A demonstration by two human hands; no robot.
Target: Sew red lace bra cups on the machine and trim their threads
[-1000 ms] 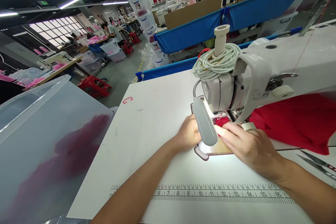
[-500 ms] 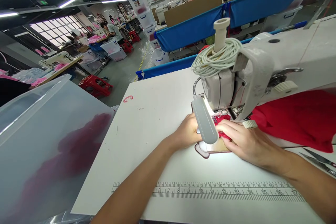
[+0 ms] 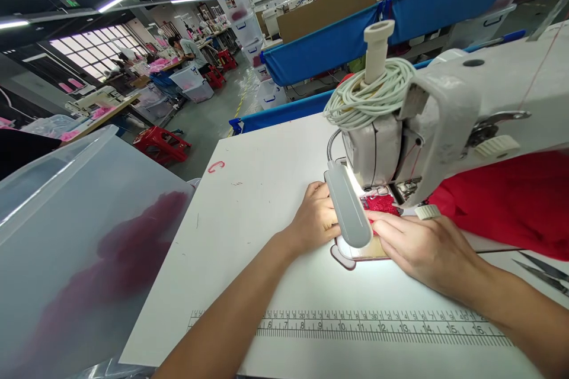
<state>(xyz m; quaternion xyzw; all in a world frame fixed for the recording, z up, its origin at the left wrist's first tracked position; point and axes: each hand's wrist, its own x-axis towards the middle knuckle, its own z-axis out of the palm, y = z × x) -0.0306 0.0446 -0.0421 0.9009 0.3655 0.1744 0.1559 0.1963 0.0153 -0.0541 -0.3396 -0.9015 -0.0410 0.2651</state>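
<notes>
A white sewing machine (image 3: 471, 95) stands over a small piece of red lace fabric (image 3: 381, 204) beneath its needle area. My right hand (image 3: 427, 246) lies at the near edge of this lace, its fingers pressed together on it. On the other side, my left hand (image 3: 315, 219) is curled, with its fingertips hidden behind the grey lamp head (image 3: 350, 207); whatever they hold is out of sight. Larger red cloth (image 3: 511, 201) lies behind my right wrist, under the machine arm.
Scissors (image 3: 544, 272) lie at the right of the white table (image 3: 258, 213). A ruler scale (image 3: 355, 327) runs along its front. A coil of pale cord (image 3: 371, 95) sits on the machine head. At left stands a translucent bin (image 3: 111, 189) with red material inside.
My right hand has shifted slightly right and down, uncovering more of the red lace. My left hand's knuckles have risen a little. The view has shifted slightly around the machine.
</notes>
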